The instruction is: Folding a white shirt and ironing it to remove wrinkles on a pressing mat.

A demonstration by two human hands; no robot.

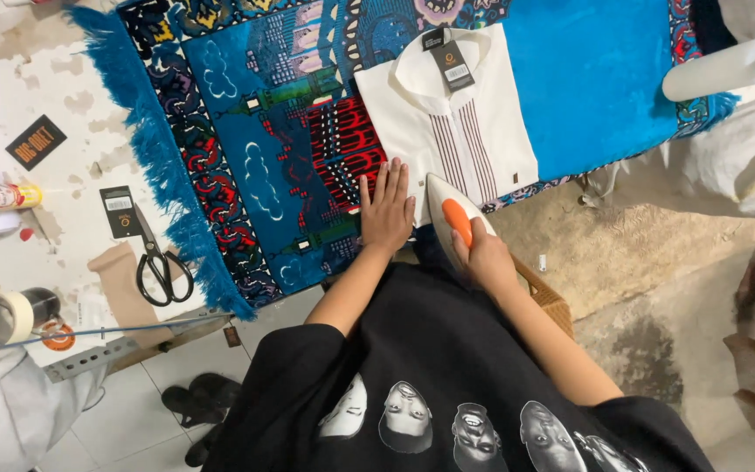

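Right hand [488,255] clamped on iron [449,214], nose toward 11 o'clock; folded shirt [447,122] at 12 o'clock, long axis 12–6; left hand [386,208] flat, fingers spread, nearer rug [255,140].

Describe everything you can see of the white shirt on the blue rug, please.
The shirt is cream-white and looks like cloth. It lies flat and folded on the rug, collar up in the picture. Thin dark stripes run down its buttoned front, and a dark tag hangs at the collar. The left hand rests flat at its lower edge; the iron, held by the right hand, presses its hem.
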